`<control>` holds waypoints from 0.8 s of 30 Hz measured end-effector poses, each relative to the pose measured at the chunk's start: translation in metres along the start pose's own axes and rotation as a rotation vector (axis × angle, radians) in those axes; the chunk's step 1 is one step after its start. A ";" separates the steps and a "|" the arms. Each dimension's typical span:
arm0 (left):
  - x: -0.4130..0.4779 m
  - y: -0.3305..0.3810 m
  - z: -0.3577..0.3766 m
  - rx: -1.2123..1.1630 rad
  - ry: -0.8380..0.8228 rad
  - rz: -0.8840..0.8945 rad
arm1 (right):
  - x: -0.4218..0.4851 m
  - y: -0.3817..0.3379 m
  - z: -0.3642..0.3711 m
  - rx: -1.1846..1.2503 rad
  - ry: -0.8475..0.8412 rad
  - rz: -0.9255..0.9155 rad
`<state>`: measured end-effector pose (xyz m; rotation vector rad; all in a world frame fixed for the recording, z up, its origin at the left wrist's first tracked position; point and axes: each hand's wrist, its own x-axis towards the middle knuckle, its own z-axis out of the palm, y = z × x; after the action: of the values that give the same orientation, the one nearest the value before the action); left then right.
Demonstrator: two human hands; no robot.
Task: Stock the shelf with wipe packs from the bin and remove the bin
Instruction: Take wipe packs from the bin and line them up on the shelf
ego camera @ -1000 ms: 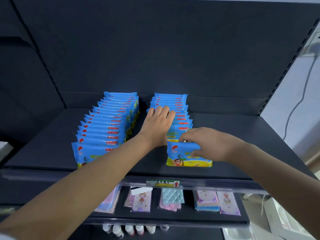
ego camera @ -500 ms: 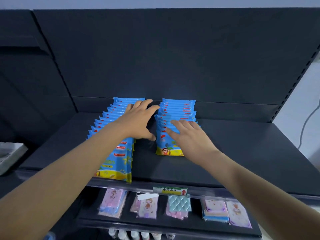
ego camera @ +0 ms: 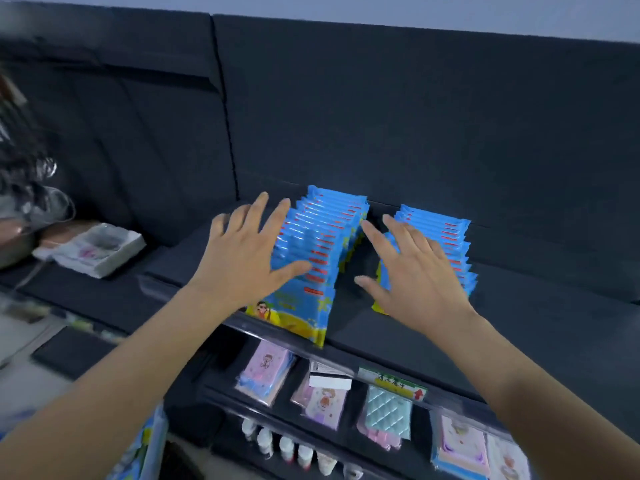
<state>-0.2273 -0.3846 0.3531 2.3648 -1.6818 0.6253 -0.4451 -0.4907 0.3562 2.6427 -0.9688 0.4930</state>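
Two rows of blue wipe packs stand upright on the dark shelf [ego camera: 540, 317]. The left row [ego camera: 322, 251] reaches the shelf's front edge; the right row [ego camera: 446, 244] is shorter and sits further back. My left hand [ego camera: 242, 261] hovers with spread fingers at the left row's left side, its thumb over the front packs. My right hand [ego camera: 412, 275] is spread in front of the right row, hiding its front pack. Neither hand holds anything. At the bottom left edge a bit of blue packaging [ego camera: 145, 445] shows, blurred.
A lower shelf [ego camera: 242, 403] holds pink and teal packets [ego camera: 388, 410] and small white bottles [ego camera: 287, 448]. A white stack of packets [ego camera: 93, 251] lies on the neighbouring shelf at left, with blurred items beyond it. A green price tag [ego camera: 391, 386] sits on the shelf rail.
The view has swung to the left and tilted. Both hands have lifted off the pack rows and spread open; the right hand let go of the front pack it held a second ago.
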 end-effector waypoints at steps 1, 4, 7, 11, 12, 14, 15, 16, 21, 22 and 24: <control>-0.014 -0.014 -0.002 0.013 -0.007 -0.049 | 0.007 -0.015 -0.002 0.041 0.002 -0.032; -0.063 -0.058 -0.005 0.055 -0.057 -0.193 | 0.025 -0.076 -0.001 0.216 -0.009 -0.135; -0.114 -0.100 -0.012 0.136 -0.098 -0.328 | 0.033 -0.147 0.009 0.333 -0.023 -0.282; -0.190 -0.152 -0.033 0.201 -0.190 -0.563 | 0.032 -0.250 0.016 0.458 -0.117 -0.445; -0.210 -0.163 -0.038 0.226 -0.206 -0.608 | 0.030 -0.274 0.018 0.481 -0.148 -0.489; -0.250 -0.181 -0.044 0.272 -0.256 -0.677 | 0.024 -0.316 0.024 0.509 -0.222 -0.576; -0.269 -0.189 -0.047 0.276 -0.283 -0.716 | 0.021 -0.334 0.028 0.517 -0.261 -0.614; -0.289 -0.196 -0.048 0.269 -0.298 -0.760 | 0.019 -0.350 0.031 0.521 -0.297 -0.645; -0.367 -0.221 -0.034 0.212 -0.379 -0.920 | 0.007 -0.412 0.061 0.549 -0.398 -0.706; -0.379 -0.224 -0.027 0.192 -0.397 -0.939 | 0.002 -0.420 0.071 0.568 -0.424 -0.702; -0.397 -0.227 -0.011 0.151 -0.435 -0.983 | -0.010 -0.432 0.095 0.608 -0.493 -0.691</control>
<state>-0.1271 0.0398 0.2146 3.1237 -0.3618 0.0486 -0.1454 -0.2032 0.2044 3.4729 0.0976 -0.0596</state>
